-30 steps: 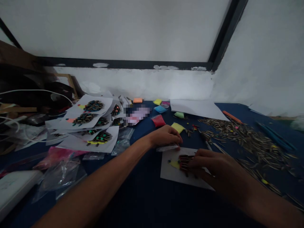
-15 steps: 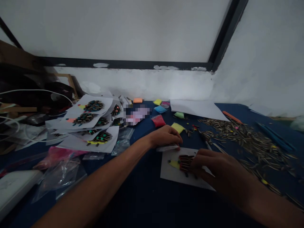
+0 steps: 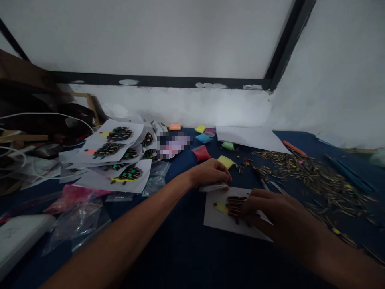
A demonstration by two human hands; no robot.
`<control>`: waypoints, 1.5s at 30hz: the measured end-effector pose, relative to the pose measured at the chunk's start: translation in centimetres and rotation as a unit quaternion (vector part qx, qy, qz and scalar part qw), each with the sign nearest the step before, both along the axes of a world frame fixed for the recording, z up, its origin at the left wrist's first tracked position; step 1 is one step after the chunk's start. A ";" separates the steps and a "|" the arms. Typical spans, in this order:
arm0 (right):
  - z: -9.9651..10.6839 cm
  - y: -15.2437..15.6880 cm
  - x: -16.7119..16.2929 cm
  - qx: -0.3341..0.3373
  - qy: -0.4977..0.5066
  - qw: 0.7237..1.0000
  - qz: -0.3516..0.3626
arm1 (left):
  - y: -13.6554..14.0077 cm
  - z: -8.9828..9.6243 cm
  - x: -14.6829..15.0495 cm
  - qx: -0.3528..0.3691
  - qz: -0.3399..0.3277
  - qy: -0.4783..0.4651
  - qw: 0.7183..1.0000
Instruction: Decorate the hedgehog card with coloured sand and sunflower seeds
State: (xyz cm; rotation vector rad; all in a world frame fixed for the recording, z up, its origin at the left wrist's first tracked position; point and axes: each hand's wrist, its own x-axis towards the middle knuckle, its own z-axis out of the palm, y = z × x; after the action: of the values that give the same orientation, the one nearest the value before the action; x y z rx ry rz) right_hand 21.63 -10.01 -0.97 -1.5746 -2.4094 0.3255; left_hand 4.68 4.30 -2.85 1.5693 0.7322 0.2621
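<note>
A white paper sheet (image 3: 215, 222) lies on the dark blue table, bearing a hedgehog-like figure (image 3: 221, 208) with a yellow clay head and a body of striped sunflower seeds set in red clay. Bent over the seed body, my right hand (image 3: 267, 208) has its fingertips together on the figure; whatever they pinch is hidden. At the sheet's top edge my left hand (image 3: 212, 172) has curled fingers at a small clear plastic packet (image 3: 213, 187), which shows from under the palm and appears held. A yellow clay packet (image 3: 226, 161) lies just beyond that hand.
Loose sunflower seeds (image 3: 325, 180) spread across the right, near a blue tool-like object (image 3: 350, 172) and an orange stick (image 3: 294, 148). Sheets with similar figures (image 3: 141, 182) are piled at left. Colored clay packets (image 3: 201, 153), plastic bags (image 3: 81, 224) and a white box (image 3: 24, 237) also lie around.
Both hands stay in nearly the same place and pose. The whole view shifts very slightly; no object has visibly been moved.
</note>
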 end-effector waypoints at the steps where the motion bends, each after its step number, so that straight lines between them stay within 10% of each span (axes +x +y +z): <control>1: 0.0 0.0 0.0 0.003 0.004 1.000 -0.001 | 0.0 0.0 0.0 0.002 0.001 -0.001 1.000; 19: 0.8 0.5 0.5 0.093 0.066 0.992 -0.061 | -0.6 0.8 0.0 0.077 0.036 -0.009 0.996; 32: 1.5 0.5 -2.2 -0.030 0.290 0.946 -0.139 | -2.8 2.1 2.1 0.187 0.176 -0.086 0.963; 45: 1.7 1.0 0.5 -0.107 0.475 0.842 -0.233 | -2.5 3.4 0.4 -0.034 0.042 -0.208 0.977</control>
State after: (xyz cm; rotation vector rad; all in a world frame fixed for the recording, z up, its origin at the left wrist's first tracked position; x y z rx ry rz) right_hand 22.12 -8.99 0.75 -1.4907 -1.2260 1.0074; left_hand 5.06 1.78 0.59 1.3590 0.4731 0.6029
